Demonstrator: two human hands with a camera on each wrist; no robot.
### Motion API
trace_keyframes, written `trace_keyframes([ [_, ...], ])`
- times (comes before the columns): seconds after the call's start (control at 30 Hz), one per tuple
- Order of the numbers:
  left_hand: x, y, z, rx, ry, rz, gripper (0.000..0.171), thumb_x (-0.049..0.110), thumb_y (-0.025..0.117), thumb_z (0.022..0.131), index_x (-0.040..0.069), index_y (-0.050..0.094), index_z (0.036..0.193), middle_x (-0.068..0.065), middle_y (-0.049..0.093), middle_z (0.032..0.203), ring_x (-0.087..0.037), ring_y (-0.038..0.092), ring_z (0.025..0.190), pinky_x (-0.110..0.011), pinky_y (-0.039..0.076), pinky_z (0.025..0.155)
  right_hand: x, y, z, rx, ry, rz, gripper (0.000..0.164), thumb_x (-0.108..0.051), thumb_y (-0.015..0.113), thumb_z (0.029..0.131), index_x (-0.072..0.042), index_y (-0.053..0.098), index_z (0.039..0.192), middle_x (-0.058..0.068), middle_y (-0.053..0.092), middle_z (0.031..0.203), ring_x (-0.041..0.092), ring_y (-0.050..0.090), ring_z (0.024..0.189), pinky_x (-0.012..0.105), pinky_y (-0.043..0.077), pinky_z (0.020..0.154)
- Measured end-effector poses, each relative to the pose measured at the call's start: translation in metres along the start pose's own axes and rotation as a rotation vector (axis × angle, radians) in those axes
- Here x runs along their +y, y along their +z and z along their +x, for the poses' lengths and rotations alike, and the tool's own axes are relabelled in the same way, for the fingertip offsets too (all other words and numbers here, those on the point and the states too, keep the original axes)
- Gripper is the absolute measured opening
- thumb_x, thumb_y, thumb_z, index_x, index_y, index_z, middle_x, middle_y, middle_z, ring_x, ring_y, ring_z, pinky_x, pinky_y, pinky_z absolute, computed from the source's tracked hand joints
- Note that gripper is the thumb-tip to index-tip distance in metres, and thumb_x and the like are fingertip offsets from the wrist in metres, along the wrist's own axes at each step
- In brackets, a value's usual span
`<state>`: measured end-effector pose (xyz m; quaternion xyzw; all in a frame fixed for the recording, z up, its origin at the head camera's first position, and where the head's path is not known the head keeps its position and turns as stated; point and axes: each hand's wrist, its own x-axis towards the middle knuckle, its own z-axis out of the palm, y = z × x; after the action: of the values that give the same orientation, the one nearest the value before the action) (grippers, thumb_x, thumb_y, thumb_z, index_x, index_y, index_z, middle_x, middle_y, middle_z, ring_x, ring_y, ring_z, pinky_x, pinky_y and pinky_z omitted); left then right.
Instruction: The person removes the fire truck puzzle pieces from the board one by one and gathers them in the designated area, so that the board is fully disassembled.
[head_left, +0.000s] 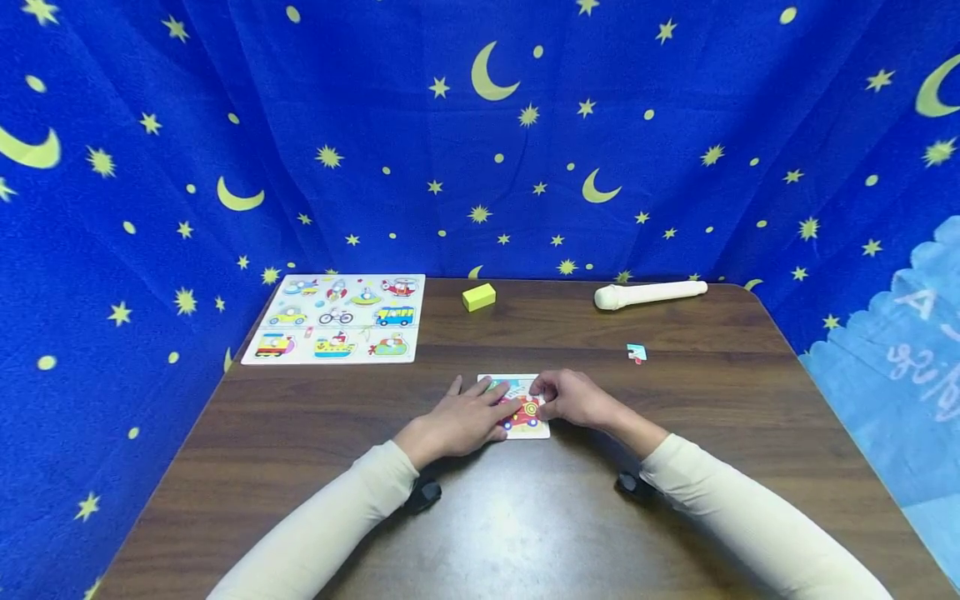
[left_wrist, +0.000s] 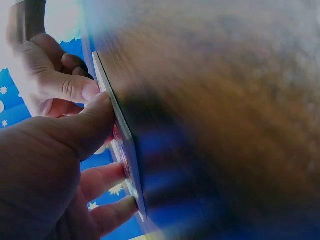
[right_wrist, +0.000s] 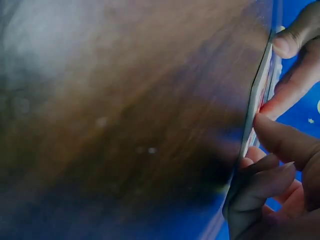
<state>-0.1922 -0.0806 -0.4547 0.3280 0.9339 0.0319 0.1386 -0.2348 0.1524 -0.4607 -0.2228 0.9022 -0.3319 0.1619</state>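
A small jigsaw puzzle (head_left: 525, 427) in a pale tray, with a red vehicle picture, lies on the table in front of me. My left hand (head_left: 459, 417) rests across its left part with the fingers spread and fairly straight. At its right edge, the curled thumb and index finger of my right hand (head_left: 573, 398) pinch at the puzzle; the exact spot between them is hidden. In the left wrist view, the puzzle (left_wrist: 120, 125) shows edge-on, low over the tabletop. A loose jigsaw piece (head_left: 636, 353), light blue with some red, lies beyond the right hand.
At the back left lies a white knob-puzzle board (head_left: 352, 337) with vehicle pictures. A yellow block (head_left: 478, 297) stands near the table's back edge. Farther right is a cream-coloured stick with a rounded end (head_left: 651, 293). Blue star-patterned cloth (head_left: 525, 133) hangs behind the table.
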Motion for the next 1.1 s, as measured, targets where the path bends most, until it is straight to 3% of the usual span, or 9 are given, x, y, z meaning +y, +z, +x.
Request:
trace_keyframes([
  [0.1, -0.0011, 0.0012, -0.0002, 0.006, 0.011, -0.006, 0.055, 0.046, 0.049, 0.106, 0.036, 0.037, 0.159, -0.007, 0.026, 0.168, -0.037, 0.023, 0.154, -0.071, 0.019, 0.118, -0.0013, 0.0021, 0.0009, 0.019, 0.011, -0.05, 0.022, -0.006, 0.082, 0.078, -0.01, 0.07, 0.096, -0.003, 0.058, 0.076, 0.012, 0.052, 0.07, 0.027, 0.042, 0.063],
  [0.37, -0.0008, 0.0015, -0.002, 0.003, 0.055, 0.018, 0.049, 0.04, 0.047, 0.108, 0.05, 0.037, 0.155, -0.016, 0.027, 0.166, -0.045, 0.023, 0.152, -0.074, 0.02, 0.116, -0.0038, 0.0038, 0.0018, 0.028, -0.01, -0.057, 0.024, -0.003, 0.082, 0.075, -0.011, 0.067, 0.092, -0.004, 0.058, 0.075, 0.011, 0.052, 0.07, 0.028, 0.043, 0.065],
  [0.8, -0.0003, 0.0023, -0.0012, -0.008, 0.051, 0.002, 0.049, 0.038, 0.046, 0.108, 0.051, 0.036, 0.155, -0.017, 0.024, 0.167, -0.045, 0.019, 0.153, -0.074, 0.02, 0.116, -0.0043, 0.0002, 0.0007, 0.02, -0.073, -0.027, 0.028, 0.002, 0.081, 0.075, -0.009, 0.067, 0.096, -0.003, 0.062, 0.079, 0.011, 0.057, 0.073, 0.027, 0.049, 0.067],
  [1.1, -0.0008, 0.0019, -0.0012, -0.002, 0.061, 0.004, 0.05, 0.039, 0.046, 0.108, 0.051, 0.034, 0.155, -0.017, 0.025, 0.167, -0.045, 0.02, 0.152, -0.074, 0.022, 0.115, -0.0019, -0.0032, 0.002, -0.023, -0.138, -0.107, 0.027, -0.003, 0.084, 0.076, -0.01, 0.071, 0.099, -0.006, 0.063, 0.081, 0.007, 0.056, 0.075, 0.027, 0.049, 0.069],
])
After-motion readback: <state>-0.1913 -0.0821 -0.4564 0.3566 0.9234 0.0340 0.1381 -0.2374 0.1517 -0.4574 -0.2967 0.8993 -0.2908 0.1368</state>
